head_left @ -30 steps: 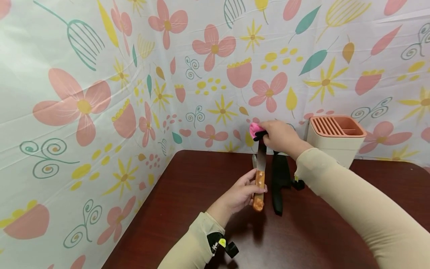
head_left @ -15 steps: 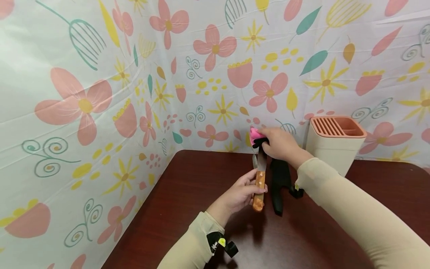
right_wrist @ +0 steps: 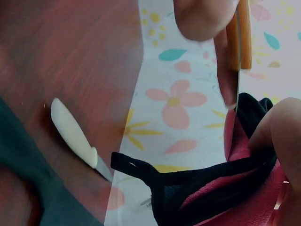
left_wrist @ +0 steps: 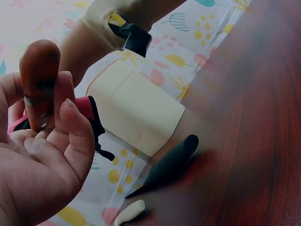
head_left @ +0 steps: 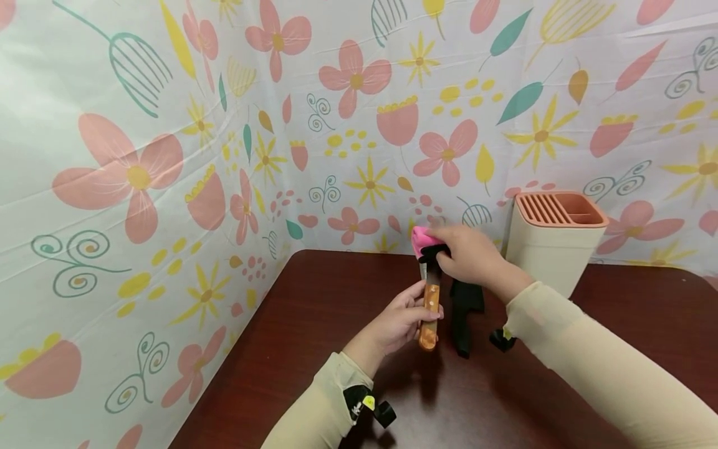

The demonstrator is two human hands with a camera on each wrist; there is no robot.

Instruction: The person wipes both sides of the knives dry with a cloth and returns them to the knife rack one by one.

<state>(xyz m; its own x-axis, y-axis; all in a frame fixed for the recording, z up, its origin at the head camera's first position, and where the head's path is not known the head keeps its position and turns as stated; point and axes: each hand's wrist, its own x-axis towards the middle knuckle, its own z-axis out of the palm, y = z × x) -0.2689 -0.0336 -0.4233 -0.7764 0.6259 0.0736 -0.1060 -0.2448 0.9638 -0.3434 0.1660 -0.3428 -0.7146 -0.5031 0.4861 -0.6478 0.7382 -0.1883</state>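
My left hand (head_left: 395, 324) grips a knife by its orange-brown wooden handle (head_left: 431, 299), blade pointing up and away. Above it my right hand (head_left: 471, 252) holds a pink cloth with black trim (head_left: 422, 242), folded around the blade, much of which it hides. The right wrist view shows the blade's thin edge (right_wrist: 238, 84) running into the cloth (right_wrist: 235, 207) beside the thumb. Just right of the held knife, a black cleaver (head_left: 461, 318) lies on the table, partly behind my right hand. A small knife with a cream handle (right_wrist: 73, 132) lies near it.
A cream knife holder (head_left: 552, 255) with a slotted orange top stands at the back right, beyond my right wrist. The dark red-brown table (head_left: 314, 299) ends at a flower-patterned sheet (head_left: 359, 156) behind and to the left.
My right hand and the pink cloth have moved down along the blade toward the handle. The left hand keeps its grip in nearly the same place.
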